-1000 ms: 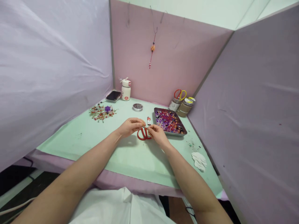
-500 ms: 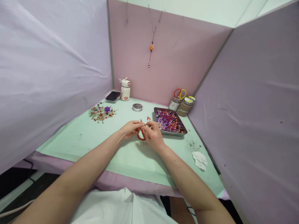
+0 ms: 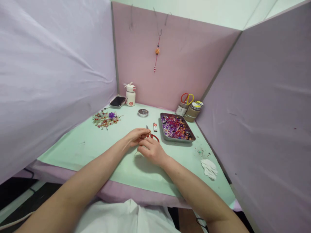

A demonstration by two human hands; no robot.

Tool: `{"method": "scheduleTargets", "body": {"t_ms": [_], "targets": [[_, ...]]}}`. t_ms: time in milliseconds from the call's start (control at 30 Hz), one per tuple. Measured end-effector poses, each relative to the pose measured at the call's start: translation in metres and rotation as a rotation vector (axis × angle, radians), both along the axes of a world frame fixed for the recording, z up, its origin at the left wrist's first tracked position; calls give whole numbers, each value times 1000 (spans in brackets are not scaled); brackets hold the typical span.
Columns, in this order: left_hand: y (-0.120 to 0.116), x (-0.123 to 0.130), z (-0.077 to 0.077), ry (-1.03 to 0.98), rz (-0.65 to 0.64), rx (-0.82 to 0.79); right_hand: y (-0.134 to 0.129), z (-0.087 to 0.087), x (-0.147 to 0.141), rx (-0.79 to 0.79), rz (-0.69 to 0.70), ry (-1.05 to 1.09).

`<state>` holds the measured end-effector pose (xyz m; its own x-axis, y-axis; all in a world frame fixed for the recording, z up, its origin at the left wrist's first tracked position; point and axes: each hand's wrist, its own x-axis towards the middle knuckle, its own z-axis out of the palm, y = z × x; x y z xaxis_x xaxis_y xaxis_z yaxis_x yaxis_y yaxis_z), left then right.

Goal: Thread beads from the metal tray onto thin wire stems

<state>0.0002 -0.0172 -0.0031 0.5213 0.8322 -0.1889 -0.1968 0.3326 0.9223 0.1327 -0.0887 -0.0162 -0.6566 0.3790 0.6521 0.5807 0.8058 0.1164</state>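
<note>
And here, with the clock read from the hands and 12 pointing away from the body, a slip is the thing to be watched for! A thin strand is being shown at 7 o'clock, just beyond the fingertips of the right hand, and so little of it is exposed that it could easily be lost if the pinch were loosened. Trouble might also be brought by the red-handled scissors, laid on the counter at about 1 o'clock, partly hidden by the hands: the strand could be snagged on them, or a fingertip nicked, the pointed tip being left bare just past the left hand. And at 2 o'clock, loose beads are held in a shallow metal tray; they could be spilled if its rim were knocked by a forearm, though it is set well clear for now.

Now to the fingers! On the right they are curled and drawn nearly closed, the strand apparently gripped at the tips. On the left, thumb and forefinger are brought close together; whether anything is pinched there cannot be told, nor can it be seen whether the scissors are touched. The 2 hands are held almost tip to tip.
</note>
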Motion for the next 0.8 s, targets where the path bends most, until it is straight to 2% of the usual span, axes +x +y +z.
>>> {"method": "scheduleTargets", "body": {"t_ms": [133, 233, 367, 500, 567, 800], "targets": [[6, -1, -3, 15, 94, 32, -12, 2, -10, -62, 200, -31], [5, 0, -2, 83, 199, 91, -16, 4, -14, -213, 238, 115], [-1, 4, 0, 207, 347, 228, -12, 6, -11, -540, 61, 565], [-2, 5, 1, 203, 387, 356, -1, 6, -4, -836, -80, 913], [-1, 6, 0, 190, 398, 394, 4, 5, -1, -905, -97, 981], [-3, 9, 2, 206, 416, 465, 11, 3, 3, -998, -126, 1046]]}}
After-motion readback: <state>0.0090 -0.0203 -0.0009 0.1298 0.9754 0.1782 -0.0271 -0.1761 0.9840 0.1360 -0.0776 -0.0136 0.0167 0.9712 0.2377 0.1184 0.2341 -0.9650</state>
